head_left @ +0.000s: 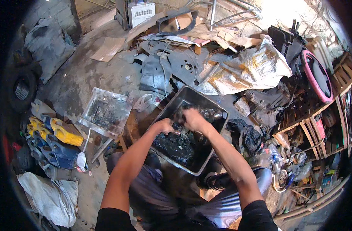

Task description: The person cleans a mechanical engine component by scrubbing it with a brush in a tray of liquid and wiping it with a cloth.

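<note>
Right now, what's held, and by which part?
Your left hand seems to pinch a small metallic part by its left end; your right hand is too blurred to tell.

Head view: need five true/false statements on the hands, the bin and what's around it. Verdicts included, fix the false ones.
1. The left hand and right hand are both at the dark rectangular bin. True.
2. Both hands wear gloves. False: both are bare.
3. A yellow jug is left of the bin. True.
4. A pink-rimmed oval item is left of the bin. False: the pink-rimmed oval item is to its right.
5. A white sack lies at the picture's lower left. True.
</note>
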`<state>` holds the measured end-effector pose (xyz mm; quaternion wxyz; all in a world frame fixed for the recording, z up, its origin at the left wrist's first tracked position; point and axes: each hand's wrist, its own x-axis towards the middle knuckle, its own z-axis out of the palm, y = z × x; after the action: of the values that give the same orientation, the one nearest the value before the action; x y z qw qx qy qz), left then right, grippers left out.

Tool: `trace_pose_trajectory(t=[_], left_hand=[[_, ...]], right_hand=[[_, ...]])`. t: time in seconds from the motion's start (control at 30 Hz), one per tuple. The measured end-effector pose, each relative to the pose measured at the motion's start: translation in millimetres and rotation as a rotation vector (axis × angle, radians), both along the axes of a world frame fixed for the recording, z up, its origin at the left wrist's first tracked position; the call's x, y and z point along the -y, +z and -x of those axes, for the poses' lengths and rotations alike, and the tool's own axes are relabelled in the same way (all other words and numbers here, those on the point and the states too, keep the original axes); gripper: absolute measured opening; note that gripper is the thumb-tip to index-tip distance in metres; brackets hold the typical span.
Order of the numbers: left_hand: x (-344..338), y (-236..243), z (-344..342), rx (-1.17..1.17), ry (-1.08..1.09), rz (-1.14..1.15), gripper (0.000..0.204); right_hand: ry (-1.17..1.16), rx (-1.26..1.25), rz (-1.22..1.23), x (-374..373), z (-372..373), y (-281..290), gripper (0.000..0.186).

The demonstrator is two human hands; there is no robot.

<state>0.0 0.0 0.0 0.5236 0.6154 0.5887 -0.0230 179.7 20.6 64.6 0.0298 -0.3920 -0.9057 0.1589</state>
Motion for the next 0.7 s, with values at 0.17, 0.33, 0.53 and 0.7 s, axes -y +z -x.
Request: trace_pose_trajectory(t=[0.17, 0.33, 0.53, 0.7], left_hand=[[-1.7, -25.4, -29.6, 0.092, -0.014, -0.102, 0.074], [5.1, -32.5, -9.4, 0.031, -0.049, -0.281, 0.078], [1.5, -5.9, -8.9, 0.105, 0.010, -0.157, 0.075], [-0.6, 1.0, -0.8, 0.341, 0.188, 0.033, 0.065]], right_hand=[[-0.051, -0.039, -0.007, 0.9, -31.4, 19.4, 0.032], [0.070, 0.100, 0.013, 3.3, -15.7, 11.1, 0.037], [-0.052, -0.177, -0.046, -22.0, -28.3, -6.0, 0.047], [0.101, -0.197, 0.002, -4.3, -48.5, -12.0, 0.044]])
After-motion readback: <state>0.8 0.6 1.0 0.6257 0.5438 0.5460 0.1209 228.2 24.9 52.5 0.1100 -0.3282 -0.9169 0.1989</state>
